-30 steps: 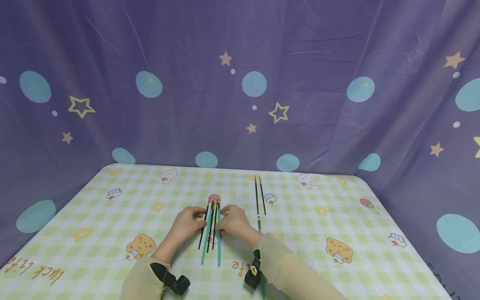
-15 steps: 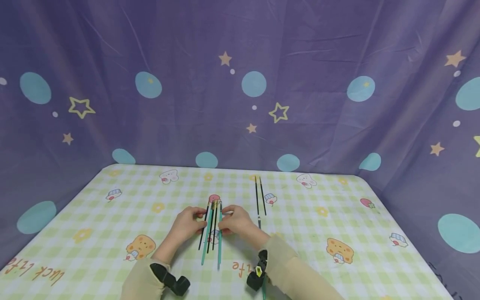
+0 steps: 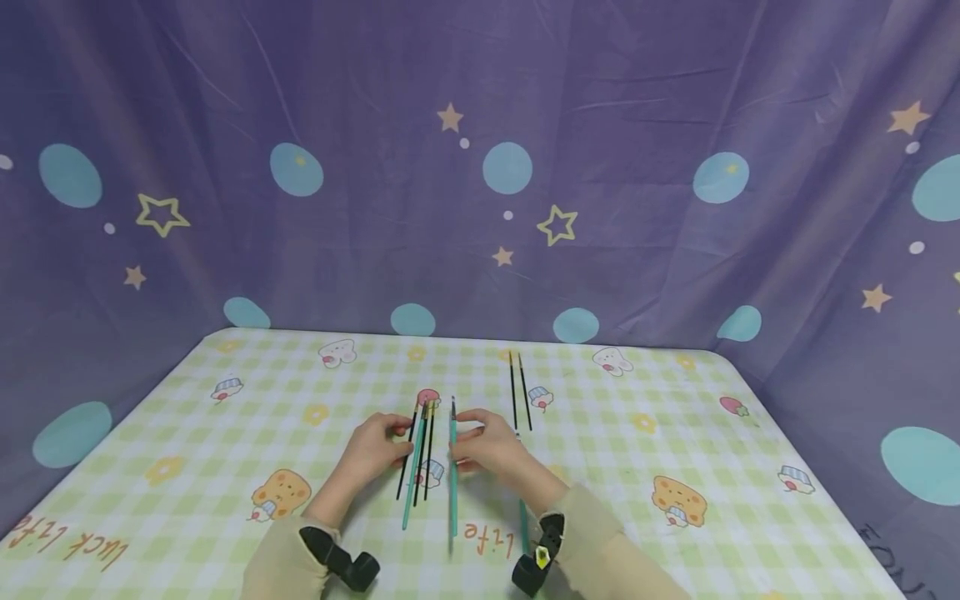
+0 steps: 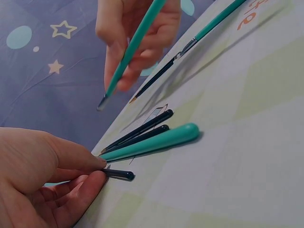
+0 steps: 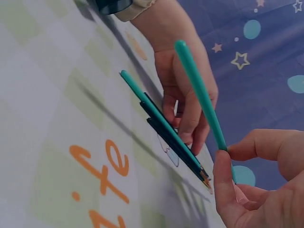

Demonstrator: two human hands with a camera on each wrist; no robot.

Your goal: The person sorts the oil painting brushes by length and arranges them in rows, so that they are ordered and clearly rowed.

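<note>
Nearest, at the right hand's (image 3: 491, 442) 5 o'clock, a partly hidden teal brush (image 3: 524, 525) lies on the checked cloth (image 3: 615, 550). The right hand, thumb and fingers drawn together, pinches a raised teal brush (image 3: 453, 483) above the cloth. At its 9 o'clock, the left hand (image 3: 372, 450) pinches an outer black brush (image 3: 403, 477) between thumb and finger; just beside this lie a middle teal brush (image 3: 414, 479) and two inner black brushes (image 3: 429, 462). At the right hand's 1 o'clock lie two far black brushes (image 3: 513, 396). Beyond, at 12 o'clock, hangs a purple curtain (image 3: 375, 233).
</note>
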